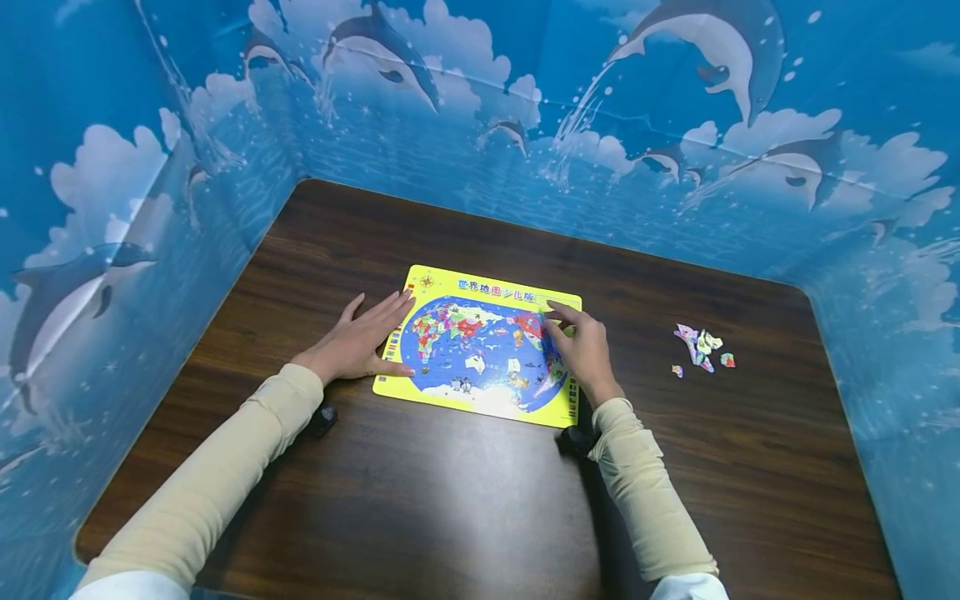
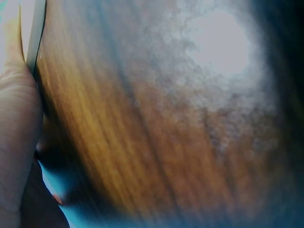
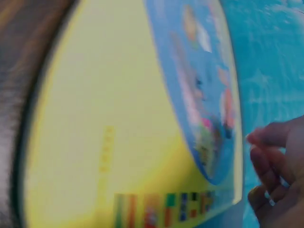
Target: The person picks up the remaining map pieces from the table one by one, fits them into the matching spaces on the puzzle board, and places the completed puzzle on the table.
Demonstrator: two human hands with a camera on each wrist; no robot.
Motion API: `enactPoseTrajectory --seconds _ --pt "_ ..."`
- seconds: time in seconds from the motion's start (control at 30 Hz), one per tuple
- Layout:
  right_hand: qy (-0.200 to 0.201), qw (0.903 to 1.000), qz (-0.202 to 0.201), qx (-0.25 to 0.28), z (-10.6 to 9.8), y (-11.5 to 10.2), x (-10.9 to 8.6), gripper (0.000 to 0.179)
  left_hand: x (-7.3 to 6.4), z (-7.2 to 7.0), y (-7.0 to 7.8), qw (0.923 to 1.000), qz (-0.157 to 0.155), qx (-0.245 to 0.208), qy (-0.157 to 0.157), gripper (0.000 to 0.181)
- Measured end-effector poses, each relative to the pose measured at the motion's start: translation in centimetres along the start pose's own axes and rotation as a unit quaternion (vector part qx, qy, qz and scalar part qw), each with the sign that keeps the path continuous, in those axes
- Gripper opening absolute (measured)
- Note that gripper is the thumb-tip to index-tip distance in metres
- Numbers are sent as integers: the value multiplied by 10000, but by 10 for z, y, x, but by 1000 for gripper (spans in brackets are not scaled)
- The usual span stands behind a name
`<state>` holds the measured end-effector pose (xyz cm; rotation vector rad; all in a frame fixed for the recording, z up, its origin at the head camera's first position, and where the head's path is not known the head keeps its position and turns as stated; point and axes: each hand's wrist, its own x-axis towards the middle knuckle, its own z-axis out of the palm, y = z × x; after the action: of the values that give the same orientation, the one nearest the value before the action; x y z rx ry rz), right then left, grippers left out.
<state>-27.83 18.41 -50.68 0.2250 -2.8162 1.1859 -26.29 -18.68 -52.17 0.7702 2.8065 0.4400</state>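
Note:
A yellow-bordered world map puzzle board [image 1: 487, 408] with Chinese lettering along its top lies on the dark table. My left hand [image 1: 367, 340] rests with spread, straight fingers on the board's left edge; only part of this hand [image 2: 16, 128] shows in the left wrist view. Over the right part of the map is my right hand [image 1: 581, 346], its thumb and forefinger bent close to the board. In the right wrist view the right hand [image 3: 280, 161] has its fingertips drawn near each other. Whether a piece sits between them is not visible.
Several loose colourful puzzle pieces [image 1: 701, 346] lie on the wooden table [image 1: 465, 475], right of the board. Blue dolphin-print sheets [image 1: 450, 125] enclose the table at the back and sides.

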Motion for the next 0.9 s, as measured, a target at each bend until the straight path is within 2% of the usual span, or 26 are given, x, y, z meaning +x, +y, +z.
enactPoseTrajectory --seconds 0.1,0.27,0.5,0.73,0.9 --pt "110 9999 108 36 -4 2 -1 34 1 -2 1 10000 -23 -1 -3 117" --pt "-123 9992 46 -387 0 1 -7 38 1 -2 0 9999 -87 55 -43 119" --pt "6 9986 197 -489 8 -3 -10 34 2 0 0 9999 -53 10 -100 118" --pt "2 9969 42 -784 11 -7 -14 28 2 0 0 10000 -38 16 -58 118" --pt "61 9971 33 -752 12 -7 -15 27 2 1 0 9999 -35 -6 -103 118"
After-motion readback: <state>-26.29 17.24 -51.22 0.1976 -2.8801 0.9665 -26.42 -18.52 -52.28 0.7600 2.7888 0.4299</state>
